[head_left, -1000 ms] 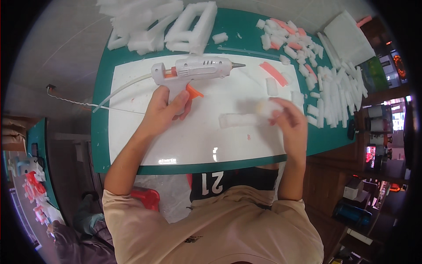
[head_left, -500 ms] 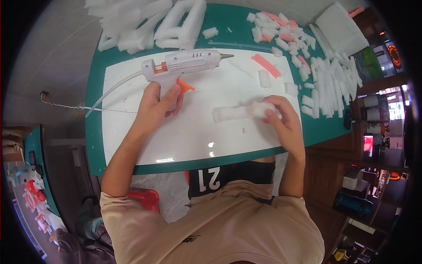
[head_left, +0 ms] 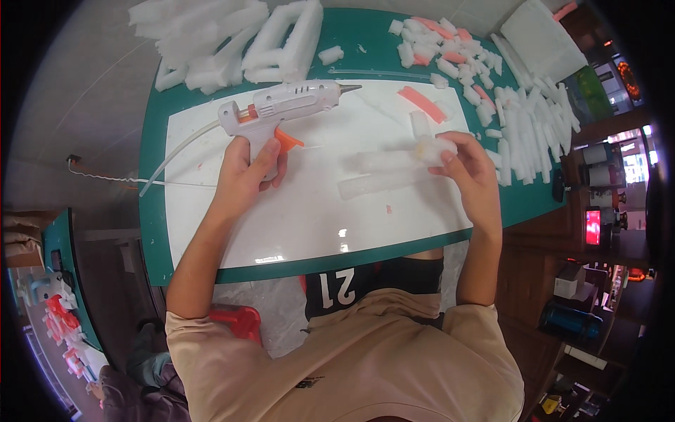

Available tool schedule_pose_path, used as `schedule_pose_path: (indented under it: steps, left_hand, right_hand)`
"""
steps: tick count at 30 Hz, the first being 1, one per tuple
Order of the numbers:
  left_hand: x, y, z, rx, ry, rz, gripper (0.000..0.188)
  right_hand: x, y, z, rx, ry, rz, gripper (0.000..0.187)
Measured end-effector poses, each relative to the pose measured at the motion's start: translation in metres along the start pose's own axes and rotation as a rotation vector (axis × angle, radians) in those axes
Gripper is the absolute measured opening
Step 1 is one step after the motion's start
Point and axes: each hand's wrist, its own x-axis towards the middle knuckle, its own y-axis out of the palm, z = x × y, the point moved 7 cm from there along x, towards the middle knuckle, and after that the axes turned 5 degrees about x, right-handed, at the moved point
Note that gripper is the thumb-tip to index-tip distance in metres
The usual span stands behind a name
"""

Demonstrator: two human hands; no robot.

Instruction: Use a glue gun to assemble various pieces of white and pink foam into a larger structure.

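My left hand (head_left: 245, 174) is wrapped round the handle of a white hot glue gun (head_left: 297, 100) with an orange trigger (head_left: 289, 141). Its metal nozzle points right, and a long translucent glue stick (head_left: 179, 146) trails from its back. Between the thumb and fingers of my right hand (head_left: 472, 169) is the end of a white foam strip (head_left: 383, 161), where a small foam block with a yellowish patch shows. Just below it, a second white foam strip (head_left: 373, 186) lies on the white board (head_left: 295, 221). The fingers partly hide the block.
A pink foam strip (head_left: 423, 104) and a small white foam block (head_left: 420, 124) lie on the board's far right. Foam scraps (head_left: 450, 53) and many white strips (head_left: 524, 133) cover the green table's right side. Foam frames (head_left: 285, 42) stand far left. Another person's legs show lower left.
My right hand has moved right and slightly away, lifting one foam strip clear of another that now shows below it. The glue gun has shifted slightly left in the picture.
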Motion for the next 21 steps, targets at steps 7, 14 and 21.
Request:
schedule_pose_path:
  steps: [7,14,21]
  left_hand:
    - [0.003,-0.013,-0.003,-0.075,0.044,-0.091,0.034]
    - [0.002,-0.014,-0.009,-0.071,0.050,-0.119,0.033]
    - [0.003,-0.012,-0.006,-0.049,0.026,-0.122,0.036]
  right_hand:
    - [0.030,0.019,-0.006,-0.203,-0.169,0.156,0.024]
    - [0.001,0.041,-0.010,-0.113,-0.001,0.170,0.026]
    - [0.001,-0.020,-0.003,-0.196,0.008,-0.056,0.016]
